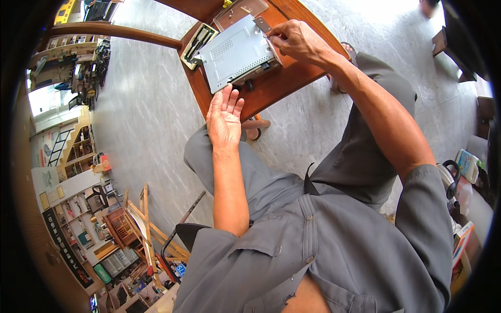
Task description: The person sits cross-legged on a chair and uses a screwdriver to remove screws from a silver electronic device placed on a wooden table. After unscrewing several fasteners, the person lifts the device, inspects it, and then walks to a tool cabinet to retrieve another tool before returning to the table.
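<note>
A flat electronic unit (pixel 235 55) in a silver metal case, with vent holes in its top, lies on a reddish-brown wooden seat (pixel 292 70). A small metal bracket (pixel 262 24) sticks out at its far right corner. My right hand (pixel 297 41) is closed in a pinch at the unit's right side, beside that bracket; whatever lies between the fingertips is hidden. My left hand (pixel 226 117) is palm up with its fingers stretched out, the fingertips at the unit's near edge. Dark knobs (pixel 249 83) show along the unit's near side.
Left of the unit lies an open case of small tools (pixel 200 43). A clear plastic tray (pixel 237 13) sits behind it. The seat's wooden rail (pixel 120 33) runs off to the left. Cluttered shelves (pixel 78 219) line the left side, and a kettle (pixel 448 177) stands at the right.
</note>
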